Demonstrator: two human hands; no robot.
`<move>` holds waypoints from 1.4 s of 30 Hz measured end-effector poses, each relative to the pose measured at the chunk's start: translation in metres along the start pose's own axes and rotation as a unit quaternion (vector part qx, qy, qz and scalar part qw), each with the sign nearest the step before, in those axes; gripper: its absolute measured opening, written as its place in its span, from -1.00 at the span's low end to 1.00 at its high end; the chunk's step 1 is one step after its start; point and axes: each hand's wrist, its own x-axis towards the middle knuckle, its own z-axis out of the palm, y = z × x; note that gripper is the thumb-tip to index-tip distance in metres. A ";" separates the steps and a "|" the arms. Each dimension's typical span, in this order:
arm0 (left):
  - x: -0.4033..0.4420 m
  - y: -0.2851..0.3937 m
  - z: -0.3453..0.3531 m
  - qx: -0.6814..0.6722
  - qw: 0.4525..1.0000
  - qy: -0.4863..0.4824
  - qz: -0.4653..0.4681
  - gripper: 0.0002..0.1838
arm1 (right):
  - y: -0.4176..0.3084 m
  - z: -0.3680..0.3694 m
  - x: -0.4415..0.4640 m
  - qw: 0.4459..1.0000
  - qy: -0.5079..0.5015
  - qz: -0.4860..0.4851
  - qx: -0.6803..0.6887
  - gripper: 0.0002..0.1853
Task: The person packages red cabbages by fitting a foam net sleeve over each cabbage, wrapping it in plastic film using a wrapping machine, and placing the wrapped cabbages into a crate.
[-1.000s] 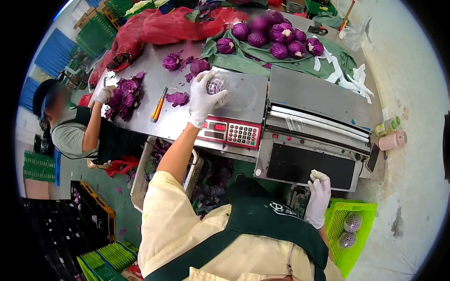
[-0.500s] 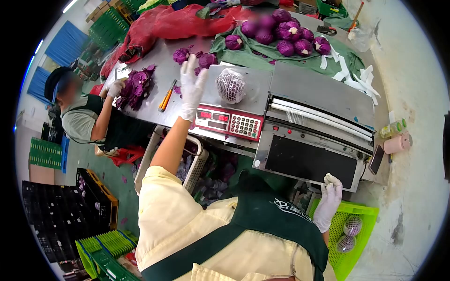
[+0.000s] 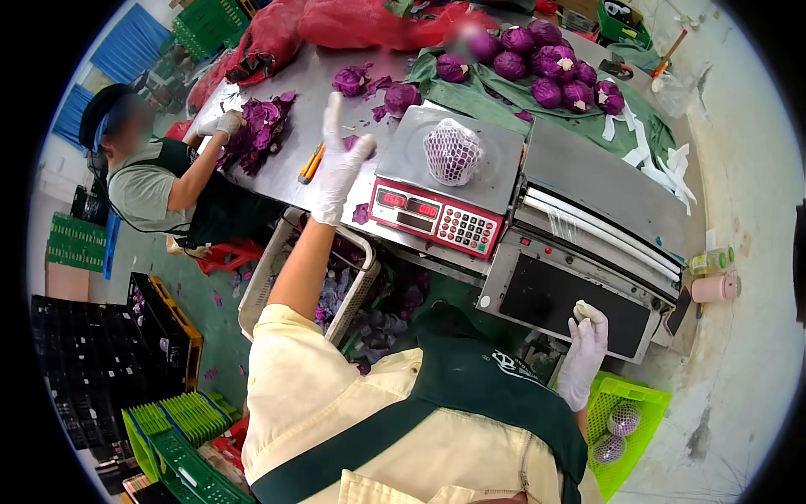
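A cabbage in a white net (image 3: 453, 152) rests on the metal plate of the red scale (image 3: 437, 217), whose display is lit. My left hand (image 3: 338, 172), in a white glove, is raised at the scale's left side, fingers spread and holding nothing, apart from the cabbage. My right hand (image 3: 583, 353), also gloved, hovers at the front edge of the wrapping machine's black plate (image 3: 537, 290). Its fingers are curled with the tips together; whatever they pinch, if anything, is too small to name.
Purple cabbages (image 3: 554, 63) are piled on a green cloth at the back. A knife (image 3: 311, 164) lies left of my left hand. A co-worker (image 3: 147, 181) handles cabbage leaves at the left. A green crate (image 3: 642, 403) with netted cabbages stands low at the right.
My left hand has let go of the netted cabbage and moved off to the left with its fingers spread. The scale's display now shows a reading. The whole view has shifted slightly.
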 end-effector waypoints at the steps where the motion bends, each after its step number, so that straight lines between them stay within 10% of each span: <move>1: -0.001 0.000 0.010 0.004 1.000 -0.026 -0.002 0.00 | 0.000 0.003 0.000 1.000 -0.002 0.001 -0.007 -0.79; 6: -0.018 -0.021 0.101 -0.004 0.996 -0.088 0.008 0.25 | -0.001 0.011 -0.001 1.000 0.001 0.007 0.003 -0.79; 10: -0.018 -0.026 0.137 0.001 0.998 -0.057 -0.008 0.05 | -0.005 0.006 -0.007 1.000 0.008 0.006 0.019 -0.78; 12: -0.009 -0.049 0.135 -0.294 0.931 -0.021 -0.213 -0.21 | -0.004 -0.005 -0.013 0.999 0.027 -0.002 0.021 -0.78; 15: -0.004 -0.054 0.117 -0.548 0.792 -0.072 -0.260 -0.28 | 0.004 -0.020 -0.018 0.997 0.071 0.027 0.020 -0.78; 21: -0.032 0.048 0.120 -0.633 0.609 -0.102 -0.467 0.08 | -0.007 -0.048 -0.022 0.997 0.052 0.048 0.041 -0.81; 24: -0.057 0.115 0.147 -0.572 0.654 -0.117 -0.481 0.07 | -0.011 -0.074 -0.022 0.997 0.045 0.031 0.048 -0.80; 34: -0.162 0.256 0.288 -0.293 0.869 -0.386 0.102 0.15 | -0.034 -0.194 -0.039 0.987 -0.005 0.018 0.157 -0.47; 37: -0.210 0.303 0.331 -0.254 0.854 -0.400 0.214 0.13 | -0.023 -0.224 -0.048 0.976 -0.016 -0.026 0.217 0.01; 42: -0.299 0.361 0.385 -0.211 0.802 -0.460 0.319 0.10 | 0.009 -0.271 -0.056 0.953 0.145 -0.150 0.222 0.07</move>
